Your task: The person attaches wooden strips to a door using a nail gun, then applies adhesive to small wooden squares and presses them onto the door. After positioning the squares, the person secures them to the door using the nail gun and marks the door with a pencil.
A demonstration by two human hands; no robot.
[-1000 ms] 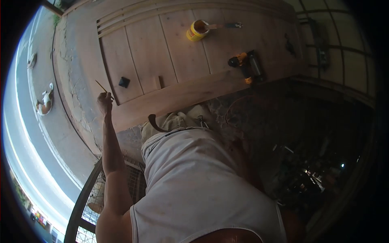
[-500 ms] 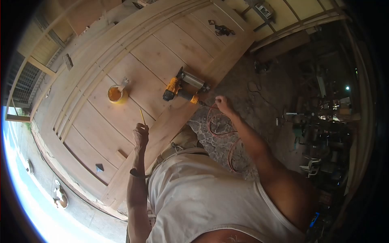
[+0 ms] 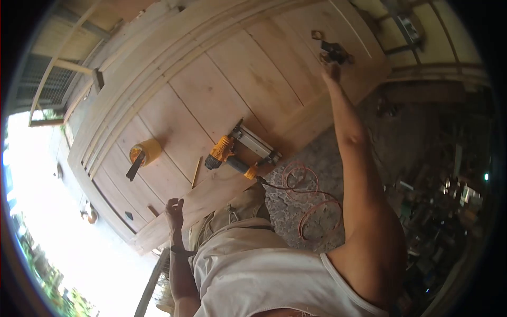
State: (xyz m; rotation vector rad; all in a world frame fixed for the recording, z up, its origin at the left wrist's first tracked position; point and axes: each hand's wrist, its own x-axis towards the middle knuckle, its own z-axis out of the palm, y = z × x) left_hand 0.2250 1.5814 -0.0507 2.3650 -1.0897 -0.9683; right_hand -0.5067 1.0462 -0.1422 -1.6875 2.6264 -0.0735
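My left hand is over the near edge of the wooden panel, fingers loosely bent and holding nothing. Just beyond it a yellow pencil lies on the boards. My right hand reaches far across to a dark tool near the panel's right end. Its fingers overlap the tool's lower edge, and I cannot tell whether they grip it. Between the hands lies a yellow and black nail gun with a silver magazine. A yellow tub with a dark spreader leaning out stands at the left.
A reddish air hose runs from the nail gun and coils over the rough floor. Small pieces, one a wooden block, lie at the panel's lower left. Dim clutter fills the right side. Slatted frames stand at upper left.
My right hand has gone from beside the hose end to the dark tool. My left hand has let go of the pencil, which now lies on the panel. The view has shifted.
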